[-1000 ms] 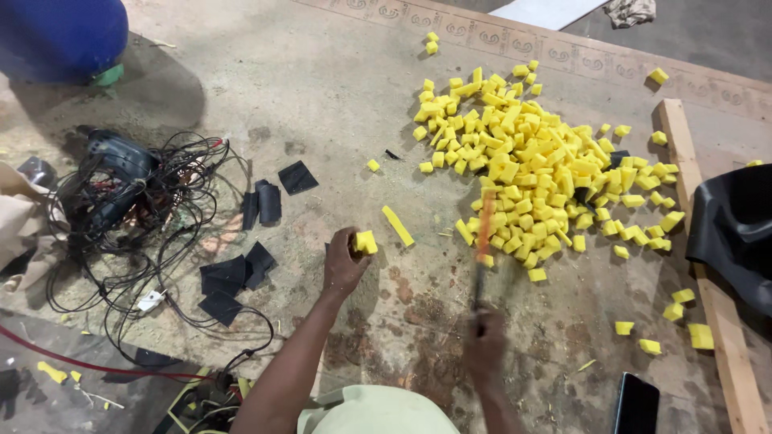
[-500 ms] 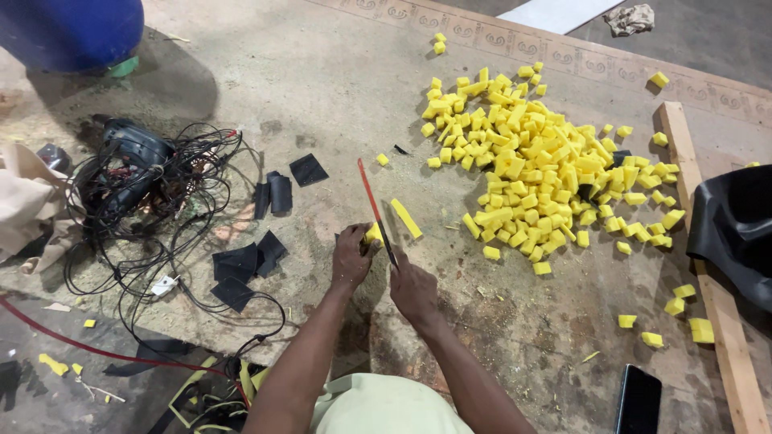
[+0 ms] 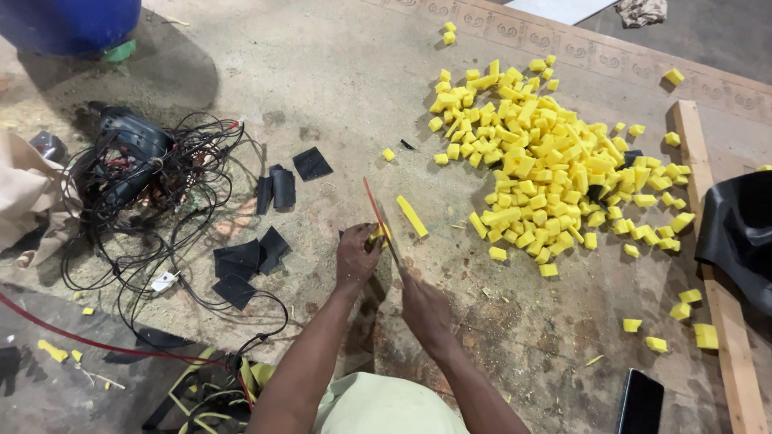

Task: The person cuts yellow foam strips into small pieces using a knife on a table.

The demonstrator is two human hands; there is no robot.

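Note:
My left hand pinches a small yellow foam piece against the worn wooden board. My right hand grips a thin saw blade with a red-orange upper part; the blade lies across the foam piece, slanting up and to the left. A loose yellow foam strip lies just right of the blade. Farther right spreads a big heap of several cut yellow foam cubes.
A power tool in a tangle of black cables lies at left, with black sheet scraps beside it. A blue drum stands top left. A wooden batten, black sheet and a dark phone are at right.
My right hand swung the blade from near the foam heap over to my left hand. The blade now sits lower, across the foam piece that my left hand holds.

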